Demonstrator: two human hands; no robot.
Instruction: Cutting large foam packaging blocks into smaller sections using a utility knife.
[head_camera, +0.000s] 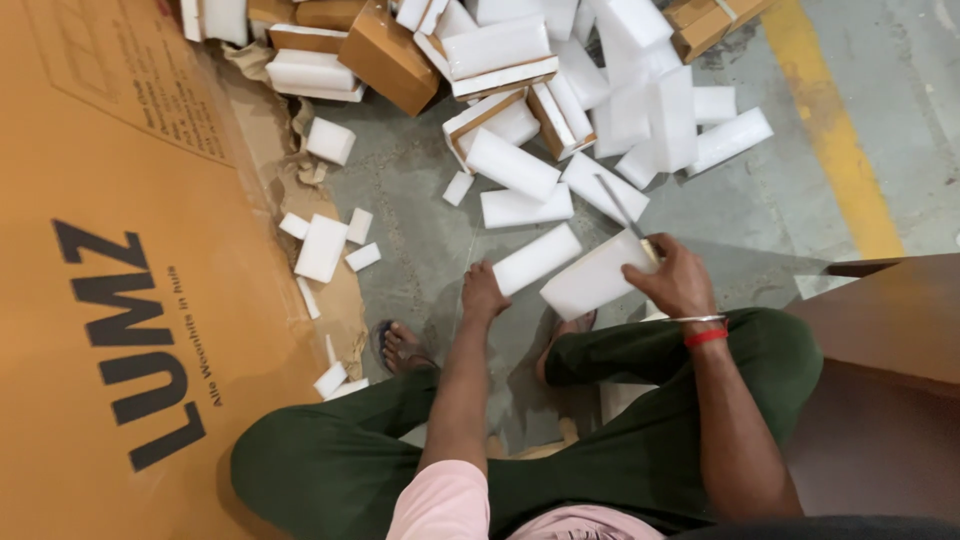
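I sit over a concrete floor strewn with white foam blocks. My right hand (677, 279) grips a knife (620, 205) whose thin blade points up and away, and it also presses on a white foam block (590, 282) in front of my knee. My left hand (483, 293) reaches down and touches the near end of another long foam block (537, 259) lying on the floor. A red band and a metal bangle circle my right wrist.
A large flat brown cardboard sheet (110, 300) covers the left side. Several foam blocks and brown cardboard-backed pieces (390, 60) pile up at the top. A yellow floor line (830, 130) runs at right, above a brown wooden surface (890, 330). Small foam scraps (322, 247) lie beside the cardboard.
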